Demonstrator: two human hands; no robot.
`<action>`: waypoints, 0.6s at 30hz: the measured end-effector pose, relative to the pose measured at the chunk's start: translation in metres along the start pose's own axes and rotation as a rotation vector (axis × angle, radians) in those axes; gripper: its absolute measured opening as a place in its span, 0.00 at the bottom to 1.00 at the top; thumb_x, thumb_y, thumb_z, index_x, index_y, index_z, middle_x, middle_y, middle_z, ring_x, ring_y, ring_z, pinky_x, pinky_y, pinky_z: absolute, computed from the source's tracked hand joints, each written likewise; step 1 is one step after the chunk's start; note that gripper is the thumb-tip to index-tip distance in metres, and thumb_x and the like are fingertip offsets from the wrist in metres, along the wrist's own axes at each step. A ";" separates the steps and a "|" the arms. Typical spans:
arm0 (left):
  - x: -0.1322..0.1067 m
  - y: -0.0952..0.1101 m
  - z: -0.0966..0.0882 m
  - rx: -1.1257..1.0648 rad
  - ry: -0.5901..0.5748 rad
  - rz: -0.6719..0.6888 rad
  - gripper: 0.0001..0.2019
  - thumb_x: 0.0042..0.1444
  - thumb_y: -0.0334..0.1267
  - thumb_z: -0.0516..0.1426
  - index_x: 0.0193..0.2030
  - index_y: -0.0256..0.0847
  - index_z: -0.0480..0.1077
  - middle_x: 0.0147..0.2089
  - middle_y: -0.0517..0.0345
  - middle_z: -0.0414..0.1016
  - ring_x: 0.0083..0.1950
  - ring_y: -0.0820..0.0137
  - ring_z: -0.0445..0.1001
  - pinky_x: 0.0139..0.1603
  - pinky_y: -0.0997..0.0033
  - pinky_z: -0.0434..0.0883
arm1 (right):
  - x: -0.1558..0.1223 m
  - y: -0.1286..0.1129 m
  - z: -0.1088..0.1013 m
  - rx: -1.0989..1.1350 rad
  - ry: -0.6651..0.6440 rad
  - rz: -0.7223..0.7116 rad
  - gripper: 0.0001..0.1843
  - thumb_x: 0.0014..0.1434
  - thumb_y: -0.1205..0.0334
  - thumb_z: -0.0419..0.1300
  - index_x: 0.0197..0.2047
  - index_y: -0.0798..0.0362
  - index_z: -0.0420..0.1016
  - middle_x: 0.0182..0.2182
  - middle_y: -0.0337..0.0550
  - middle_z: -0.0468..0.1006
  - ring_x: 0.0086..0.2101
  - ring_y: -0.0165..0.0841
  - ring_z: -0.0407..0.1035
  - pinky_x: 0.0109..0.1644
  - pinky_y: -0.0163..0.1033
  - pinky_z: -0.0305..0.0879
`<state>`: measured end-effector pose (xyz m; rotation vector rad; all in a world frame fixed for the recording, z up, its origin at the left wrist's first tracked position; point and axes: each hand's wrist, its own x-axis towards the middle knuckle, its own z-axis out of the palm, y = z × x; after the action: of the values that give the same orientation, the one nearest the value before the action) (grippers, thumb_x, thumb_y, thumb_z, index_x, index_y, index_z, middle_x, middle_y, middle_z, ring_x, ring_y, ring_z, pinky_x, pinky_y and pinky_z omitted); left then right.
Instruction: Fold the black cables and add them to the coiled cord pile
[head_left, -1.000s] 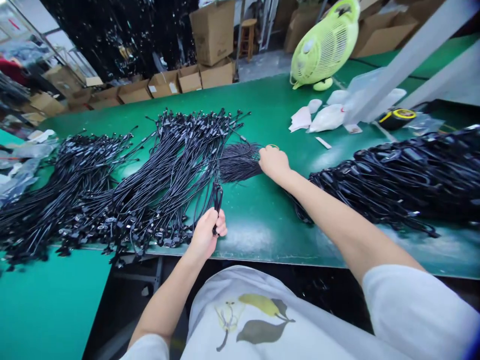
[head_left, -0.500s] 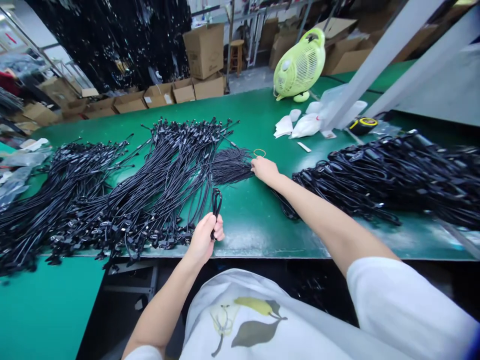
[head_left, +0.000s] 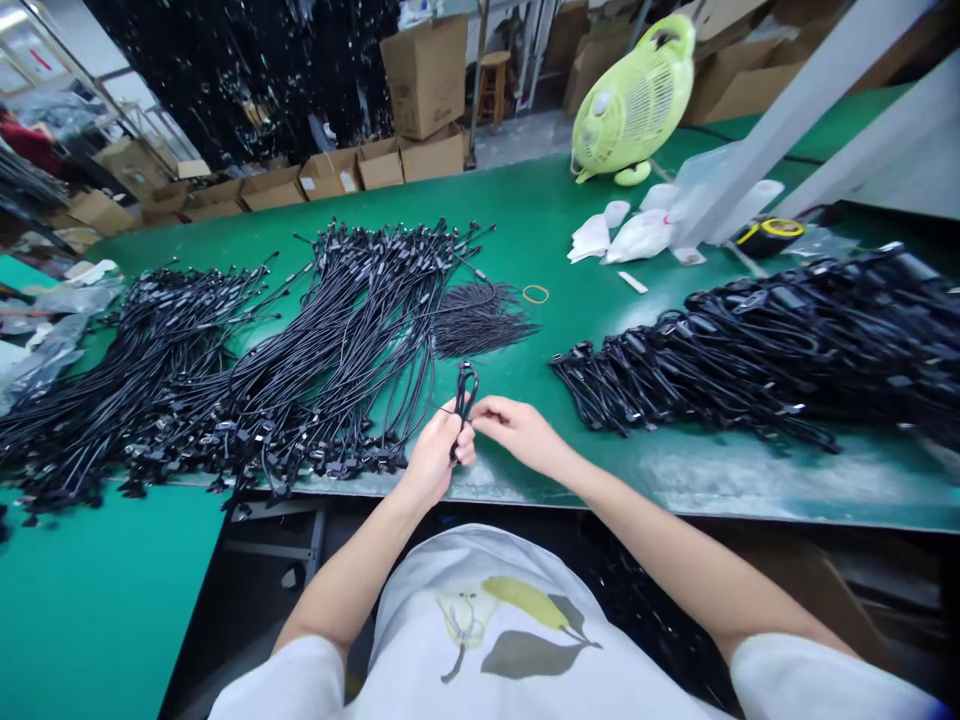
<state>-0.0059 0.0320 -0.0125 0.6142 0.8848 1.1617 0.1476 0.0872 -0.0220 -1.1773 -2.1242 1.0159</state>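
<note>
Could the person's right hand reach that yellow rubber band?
Probably yes: the right hand has only bare green mat between it and the rubber band, with the black cord bundle off to the left.

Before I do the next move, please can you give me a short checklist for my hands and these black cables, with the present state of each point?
1. Left hand holds the looped black cable: ok.
2. Right hand has a firm grip on that cable: cannot tell, its fingertips are close beside it.
3. Yellow rubber band lies free on the green table mat: ok.
4. Bundle of thin black cords lies flat on the mat, apart from the hands: ok.
5. Left cable pile stays back from the front table edge: not ok, some ends reach over it.
6. Right cable pile stays on the mat: ok.
</note>
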 end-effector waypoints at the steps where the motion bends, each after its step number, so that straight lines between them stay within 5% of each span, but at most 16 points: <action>1: 0.002 -0.003 0.000 0.035 0.012 0.024 0.23 0.55 0.48 0.61 0.53 0.36 0.66 0.24 0.68 0.56 0.21 0.80 0.53 0.23 0.78 0.54 | -0.010 -0.004 0.008 0.006 -0.002 -0.018 0.11 0.66 0.60 0.50 0.39 0.54 0.72 0.32 0.40 0.75 0.31 0.29 0.67 0.37 0.33 0.62; 6: 0.008 -0.012 -0.008 0.402 0.093 0.216 0.19 0.60 0.45 0.56 0.55 0.38 0.69 0.27 0.62 0.64 0.26 0.75 0.61 0.29 0.75 0.61 | -0.021 -0.011 0.010 -0.523 0.085 -0.355 0.17 0.68 0.64 0.45 0.37 0.56 0.74 0.33 0.48 0.73 0.35 0.34 0.66 0.39 0.38 0.60; 9: 0.010 -0.009 -0.013 0.632 0.120 0.311 0.18 0.59 0.43 0.57 0.54 0.42 0.72 0.35 0.56 0.73 0.39 0.68 0.70 0.41 0.72 0.67 | -0.012 -0.016 -0.002 -0.725 0.020 -0.650 0.19 0.67 0.70 0.41 0.43 0.60 0.74 0.43 0.56 0.73 0.43 0.38 0.65 0.41 0.42 0.59; 11: 0.010 -0.004 -0.017 0.676 0.084 0.270 0.18 0.57 0.44 0.58 0.53 0.42 0.74 0.36 0.54 0.75 0.44 0.65 0.72 0.45 0.70 0.67 | -0.006 -0.021 -0.009 -0.779 -0.052 -0.778 0.20 0.67 0.73 0.40 0.45 0.63 0.73 0.47 0.59 0.72 0.44 0.39 0.65 0.41 0.43 0.59; 15: 0.009 0.002 -0.025 0.652 -0.008 0.014 0.23 0.53 0.48 0.59 0.52 0.37 0.75 0.25 0.58 0.73 0.31 0.67 0.69 0.36 0.70 0.67 | 0.000 -0.035 -0.013 -0.819 -0.267 -0.912 0.21 0.69 0.68 0.40 0.39 0.60 0.74 0.36 0.53 0.74 0.37 0.36 0.65 0.39 0.43 0.58; 18: 0.011 0.003 -0.029 0.640 -0.031 -0.043 0.27 0.50 0.52 0.61 0.52 0.34 0.75 0.24 0.59 0.72 0.28 0.70 0.66 0.32 0.71 0.66 | 0.006 -0.041 -0.010 -0.873 -0.314 -0.913 0.20 0.70 0.64 0.42 0.37 0.57 0.74 0.37 0.49 0.74 0.39 0.34 0.66 0.42 0.41 0.60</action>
<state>-0.0311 0.0423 -0.0282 1.1201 1.2457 0.8149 0.1320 0.0819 0.0169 -0.1808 -2.9920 -0.1926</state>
